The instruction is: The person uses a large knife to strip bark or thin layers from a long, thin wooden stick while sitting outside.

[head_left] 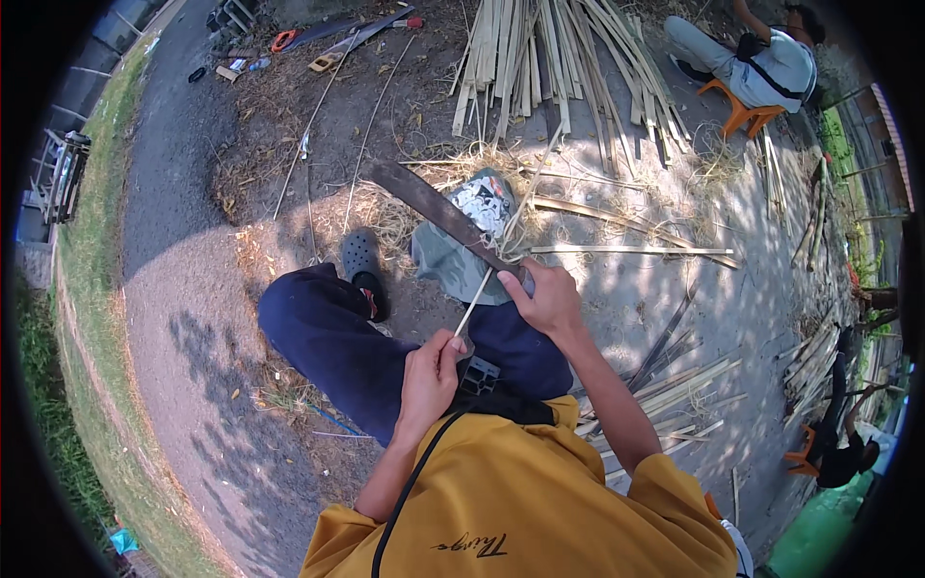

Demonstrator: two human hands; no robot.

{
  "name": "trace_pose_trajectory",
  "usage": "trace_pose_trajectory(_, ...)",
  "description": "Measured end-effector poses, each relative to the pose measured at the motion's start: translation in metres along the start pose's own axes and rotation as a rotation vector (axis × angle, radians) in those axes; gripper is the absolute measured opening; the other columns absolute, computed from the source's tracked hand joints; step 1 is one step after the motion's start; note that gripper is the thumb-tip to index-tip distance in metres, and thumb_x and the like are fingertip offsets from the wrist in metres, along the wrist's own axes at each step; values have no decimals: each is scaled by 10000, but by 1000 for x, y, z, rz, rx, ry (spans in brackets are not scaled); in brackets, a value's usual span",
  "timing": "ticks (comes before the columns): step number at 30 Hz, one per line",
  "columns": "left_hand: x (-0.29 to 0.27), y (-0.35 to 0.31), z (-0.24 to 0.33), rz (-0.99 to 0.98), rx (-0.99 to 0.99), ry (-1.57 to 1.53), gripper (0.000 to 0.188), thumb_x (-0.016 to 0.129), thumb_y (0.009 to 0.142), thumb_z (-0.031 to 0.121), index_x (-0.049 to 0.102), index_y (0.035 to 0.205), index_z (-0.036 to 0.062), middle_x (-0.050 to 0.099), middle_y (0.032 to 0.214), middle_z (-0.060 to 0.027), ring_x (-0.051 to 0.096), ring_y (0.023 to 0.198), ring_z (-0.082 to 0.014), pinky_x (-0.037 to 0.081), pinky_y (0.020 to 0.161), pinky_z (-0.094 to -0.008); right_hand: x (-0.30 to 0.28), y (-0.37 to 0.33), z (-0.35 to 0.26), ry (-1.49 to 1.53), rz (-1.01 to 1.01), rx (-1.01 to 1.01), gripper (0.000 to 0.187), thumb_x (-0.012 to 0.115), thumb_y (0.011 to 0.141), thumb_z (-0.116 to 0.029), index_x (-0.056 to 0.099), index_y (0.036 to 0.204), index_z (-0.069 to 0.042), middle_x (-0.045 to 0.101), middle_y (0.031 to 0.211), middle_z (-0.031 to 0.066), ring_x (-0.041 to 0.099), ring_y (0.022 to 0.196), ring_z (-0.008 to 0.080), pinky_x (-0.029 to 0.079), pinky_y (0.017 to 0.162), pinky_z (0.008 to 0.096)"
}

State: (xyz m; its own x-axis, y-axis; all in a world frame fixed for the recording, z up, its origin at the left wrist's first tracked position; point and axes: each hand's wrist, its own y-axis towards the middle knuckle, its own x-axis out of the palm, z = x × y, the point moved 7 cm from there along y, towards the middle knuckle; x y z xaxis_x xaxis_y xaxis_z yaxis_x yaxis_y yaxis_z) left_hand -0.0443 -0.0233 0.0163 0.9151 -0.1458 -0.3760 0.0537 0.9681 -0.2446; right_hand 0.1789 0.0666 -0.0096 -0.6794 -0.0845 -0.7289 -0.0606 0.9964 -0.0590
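Left hand (pixel 429 374) pinches bamboo strip (pixel 474 303) — right hand (pixel 549 301) fisted on blade (pixel 434 207); bare ground left.

Behind me there's a heap of split bamboo strips (pixel 540 58) on the dirt, someone seated on an orange stool (pixel 744 114) beside it, a black clog (pixel 364 260) on my foot, tools (pixel 328 39) scattered far off.

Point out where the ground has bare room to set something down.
Bare: the grey path left of the person's knee, bordered by the grass strip. Crowded: ahead, the bamboo pile, shavings and cloth under the blade; right of the right hand, loose strips. The left hand holds a strip.
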Motion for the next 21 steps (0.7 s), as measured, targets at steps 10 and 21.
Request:
trace_pose_trajectory(10,-11,29,23,26,24,199,175,662,1061,130,625,1143,-20,664,730,-134,658,579,-244,483,607,-365,-5,-6,-4,-80,97,-76,520,697,965,-548,725,926,-30,688,691,226,708,679,453,542,620,525)
trace_pose_trajectory(21,40,61,-14,-76,-93,-362,169,654,1062,113,720,1044,-42,629,746,16,502,655,-50,370,571,-258,-9,-12,-4,-51,111,-183,561,698,956,-594,709,911,-35,689,680,224,713,659,436,551,597,509)
